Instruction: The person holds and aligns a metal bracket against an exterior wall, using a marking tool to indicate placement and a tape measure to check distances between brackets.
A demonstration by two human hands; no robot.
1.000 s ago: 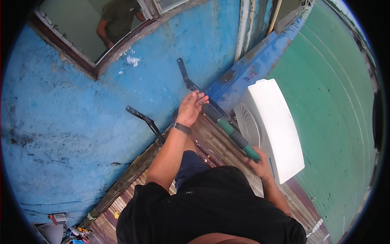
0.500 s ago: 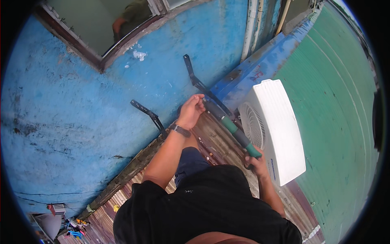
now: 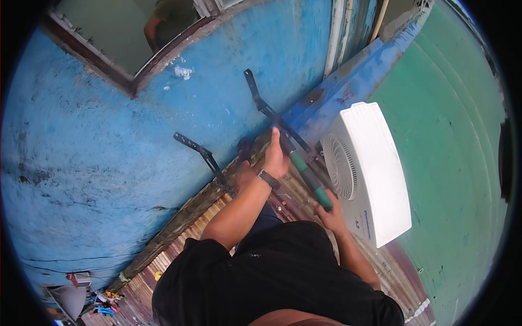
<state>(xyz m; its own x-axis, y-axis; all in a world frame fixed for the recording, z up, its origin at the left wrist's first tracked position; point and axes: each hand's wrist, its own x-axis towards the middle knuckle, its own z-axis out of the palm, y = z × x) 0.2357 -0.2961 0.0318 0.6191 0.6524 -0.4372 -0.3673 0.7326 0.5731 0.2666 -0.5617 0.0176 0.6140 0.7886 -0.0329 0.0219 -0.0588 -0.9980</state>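
Observation:
My right hand point(image 3: 330, 213) is closed around the rear end of a long green-and-black power tool point(image 3: 311, 181), whose exact kind I cannot make out. The tool slants up toward the foot of the blue wall. Beside its front end is my left hand point(image 3: 276, 158), fingers stretched out and a watch on the wrist. Whether it touches the tool is unclear. Close ahead, a black metal bracket point(image 3: 265, 107) stands against the wall; a second bracket point(image 3: 202, 152) is further left. To the right of the tool sits a white air-conditioner outdoor unit point(image 3: 380, 174) with a round fan grille.
The blue wall point(image 3: 109, 141) rises on the left, with a window point(image 3: 130, 38) where part of a person shows. Underfoot lies rusty corrugated roofing point(image 3: 168, 255). A green roof sheet point(image 3: 446, 163) spreads to the right. Pipes point(image 3: 335, 38) run up the wall.
My left hand has shifted right and nearer to me, its fingers now straightened. The tool's rear end and my right hand have moved up and left.

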